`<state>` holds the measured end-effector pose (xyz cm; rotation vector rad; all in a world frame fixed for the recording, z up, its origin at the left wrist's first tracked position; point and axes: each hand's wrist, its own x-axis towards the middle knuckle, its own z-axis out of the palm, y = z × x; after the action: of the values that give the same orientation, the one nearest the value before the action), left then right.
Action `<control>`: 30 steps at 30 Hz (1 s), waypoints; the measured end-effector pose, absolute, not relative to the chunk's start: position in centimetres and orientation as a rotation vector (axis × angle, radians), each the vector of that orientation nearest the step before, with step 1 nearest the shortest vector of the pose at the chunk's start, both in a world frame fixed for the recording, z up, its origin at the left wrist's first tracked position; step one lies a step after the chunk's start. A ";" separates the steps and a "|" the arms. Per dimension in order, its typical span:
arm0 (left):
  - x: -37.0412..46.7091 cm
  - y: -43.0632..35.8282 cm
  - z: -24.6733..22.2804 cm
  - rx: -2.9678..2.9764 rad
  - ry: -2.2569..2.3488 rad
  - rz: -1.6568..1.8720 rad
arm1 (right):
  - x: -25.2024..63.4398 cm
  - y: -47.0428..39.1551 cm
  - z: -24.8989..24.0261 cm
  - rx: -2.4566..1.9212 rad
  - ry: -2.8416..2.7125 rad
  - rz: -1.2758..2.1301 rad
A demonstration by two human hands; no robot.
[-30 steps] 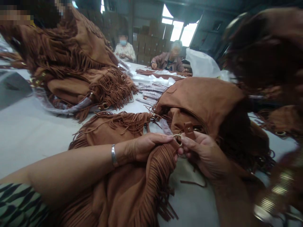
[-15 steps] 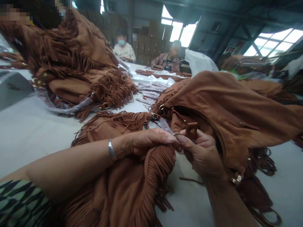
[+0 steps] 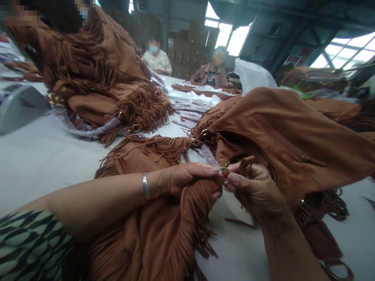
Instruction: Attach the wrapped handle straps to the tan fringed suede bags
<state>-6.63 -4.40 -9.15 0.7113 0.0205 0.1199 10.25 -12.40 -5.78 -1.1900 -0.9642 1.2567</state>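
My left hand (image 3: 190, 175) pinches the edge of a gold-coloured metal ring (image 3: 225, 170) between thumb and fingers, above a brown fringed bag (image 3: 152, 230). Opposite it, my right hand (image 3: 258, 191) is closed on a brown leather strap end (image 3: 246, 164) with a small metal fitting, its thumb right beside the ring. The fingertips of both hands almost meet. Just behind the right hand lies a larger brown suede bag (image 3: 281, 128) with its mouth open. How the strap end and ring connect is hidden by the fingers.
More fringed bags (image 3: 96, 74) are piled at the left on the white table (image 3: 38, 156). Wrapped straps (image 3: 190, 109) lie across the middle. Two people sit at the far side, and part of another person shows at top left. A loose strip (image 3: 238, 221) lies near my right wrist.
The strap end in my right hand has tilted over, and the ring now shows more clearly between my fingertips. The whole view has shifted slightly.
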 end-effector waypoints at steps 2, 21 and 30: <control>-6.7 -4.4 -9.2 0.745 -0.006 0.166 | 10.6 -12.6 -5.6 -1.154 -1.043 1.323; -6.4 -4.4 -9.2 0.681 -0.049 0.170 | 11.4 -12.8 -4.4 -1.343 -1.116 1.287; -6.2 -4.9 -8.6 0.730 0.048 0.174 | 13.0 -13.2 -4.3 -1.494 -1.282 1.280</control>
<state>-6.17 -4.88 -8.60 0.7304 0.0475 0.1737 13.00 -13.18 -4.27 -1.4939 -1.2824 1.2797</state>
